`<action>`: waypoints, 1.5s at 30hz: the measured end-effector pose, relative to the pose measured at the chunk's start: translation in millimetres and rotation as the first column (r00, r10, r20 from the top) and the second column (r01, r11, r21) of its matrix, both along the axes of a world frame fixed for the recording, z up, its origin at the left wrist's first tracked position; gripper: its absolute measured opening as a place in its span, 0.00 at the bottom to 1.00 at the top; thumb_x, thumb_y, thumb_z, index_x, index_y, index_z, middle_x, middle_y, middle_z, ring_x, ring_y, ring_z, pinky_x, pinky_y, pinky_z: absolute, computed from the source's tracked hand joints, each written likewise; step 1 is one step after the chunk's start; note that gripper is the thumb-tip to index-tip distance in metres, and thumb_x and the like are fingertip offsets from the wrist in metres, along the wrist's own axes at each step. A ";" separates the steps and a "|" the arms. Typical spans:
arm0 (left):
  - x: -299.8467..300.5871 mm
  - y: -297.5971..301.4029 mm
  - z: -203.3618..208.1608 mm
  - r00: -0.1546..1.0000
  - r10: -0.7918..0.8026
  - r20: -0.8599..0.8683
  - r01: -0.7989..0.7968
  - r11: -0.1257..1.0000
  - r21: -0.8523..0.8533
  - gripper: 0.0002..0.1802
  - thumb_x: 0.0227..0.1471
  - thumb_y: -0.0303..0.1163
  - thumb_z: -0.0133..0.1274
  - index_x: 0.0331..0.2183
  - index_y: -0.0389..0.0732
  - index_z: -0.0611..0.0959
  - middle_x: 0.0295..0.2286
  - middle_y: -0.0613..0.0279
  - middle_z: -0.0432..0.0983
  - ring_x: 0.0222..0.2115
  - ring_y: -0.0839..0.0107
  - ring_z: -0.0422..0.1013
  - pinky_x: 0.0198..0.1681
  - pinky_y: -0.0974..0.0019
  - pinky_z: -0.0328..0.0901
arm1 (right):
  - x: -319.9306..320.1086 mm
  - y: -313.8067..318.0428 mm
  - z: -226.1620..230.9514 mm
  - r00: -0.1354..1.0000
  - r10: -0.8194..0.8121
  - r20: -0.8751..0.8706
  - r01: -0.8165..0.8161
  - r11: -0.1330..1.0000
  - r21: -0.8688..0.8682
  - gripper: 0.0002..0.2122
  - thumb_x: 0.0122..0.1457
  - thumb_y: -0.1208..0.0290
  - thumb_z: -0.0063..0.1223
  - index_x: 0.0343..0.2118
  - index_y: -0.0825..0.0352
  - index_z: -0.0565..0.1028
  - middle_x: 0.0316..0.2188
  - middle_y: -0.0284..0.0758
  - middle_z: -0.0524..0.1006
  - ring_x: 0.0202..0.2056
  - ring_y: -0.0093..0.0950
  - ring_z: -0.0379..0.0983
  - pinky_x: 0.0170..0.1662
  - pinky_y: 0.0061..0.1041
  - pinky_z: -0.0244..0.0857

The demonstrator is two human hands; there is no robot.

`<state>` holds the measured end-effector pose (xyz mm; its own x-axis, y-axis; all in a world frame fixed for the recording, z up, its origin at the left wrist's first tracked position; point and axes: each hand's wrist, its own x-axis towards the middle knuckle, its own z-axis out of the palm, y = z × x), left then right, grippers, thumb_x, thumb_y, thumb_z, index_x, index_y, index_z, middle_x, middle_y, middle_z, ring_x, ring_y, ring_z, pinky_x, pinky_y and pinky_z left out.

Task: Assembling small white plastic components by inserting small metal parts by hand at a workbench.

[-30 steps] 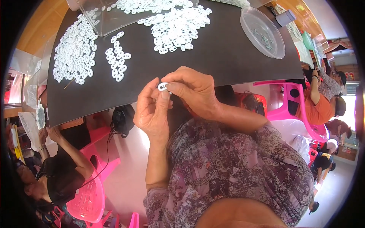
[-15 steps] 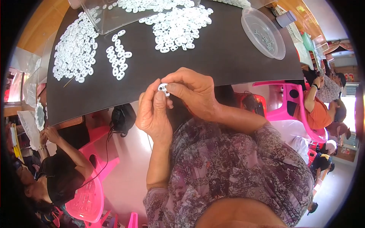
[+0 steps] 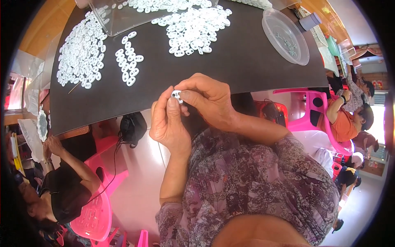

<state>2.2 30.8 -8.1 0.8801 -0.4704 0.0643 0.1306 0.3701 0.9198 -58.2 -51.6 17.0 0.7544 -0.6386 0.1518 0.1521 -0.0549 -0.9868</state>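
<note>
Just off the table's front edge, my left hand pinches a small white oval plastic piece with holes between thumb and fingers. From the other side, my right hand presses its thumb and curled forefinger against the same piece. Much of its edge is hidden by the fingertips. Beyond my hands on the dark table lies a small group of similar white pieces. A larger pile is at the left, and another heap spreads across the far middle.
A clear box stands at the back, and a round clear tub with tiny greenish parts is at the right. A thin stick lies by the left pile. Co-workers sit at both sides, near pink chairs.
Both hands keep their grip on the white piece. My left wrist has shifted slightly to the right, and an orange-shirted person at the right has changed posture.
</note>
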 end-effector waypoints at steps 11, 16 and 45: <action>3.1 -2.4 3.1 1.000 0.003 -0.018 -0.004 0.998 -0.057 0.12 0.54 0.25 0.49 0.40 0.31 0.78 0.30 0.64 0.71 0.25 0.79 0.66 0.28 0.76 0.63 | -4.6 -6.6 -1.1 0.996 0.009 -0.087 -0.032 0.963 -0.268 0.13 0.48 0.85 0.54 0.39 0.72 0.73 0.27 0.32 0.69 0.23 0.15 0.67 0.27 0.16 0.61; 4.9 -2.0 -3.4 0.998 -0.053 -0.037 0.049 0.992 -0.119 0.12 0.54 0.28 0.51 0.39 0.31 0.79 0.30 0.63 0.71 0.24 0.79 0.66 0.27 0.76 0.63 | -5.8 -4.8 -0.8 0.997 -0.016 -0.076 -0.006 0.958 -0.285 0.14 0.47 0.85 0.55 0.39 0.71 0.74 0.26 0.31 0.69 0.23 0.15 0.65 0.27 0.15 0.60; -0.6 -3.7 -8.6 0.996 -0.063 -0.062 0.053 0.987 -0.153 0.12 0.56 0.28 0.47 0.40 0.30 0.76 0.29 0.65 0.69 0.26 0.81 0.65 0.30 0.77 0.62 | -3.8 -0.9 -9.0 0.995 -0.086 0.051 0.100 0.891 -0.444 0.13 0.48 0.86 0.53 0.39 0.72 0.73 0.24 0.32 0.68 0.23 0.17 0.65 0.24 0.16 0.61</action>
<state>1.6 27.1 -16.7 0.8562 -0.5103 0.0808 0.2151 0.4943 0.8423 -61.9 -52.6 8.0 0.6854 -0.5661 0.4580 0.1532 -0.5028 -0.8507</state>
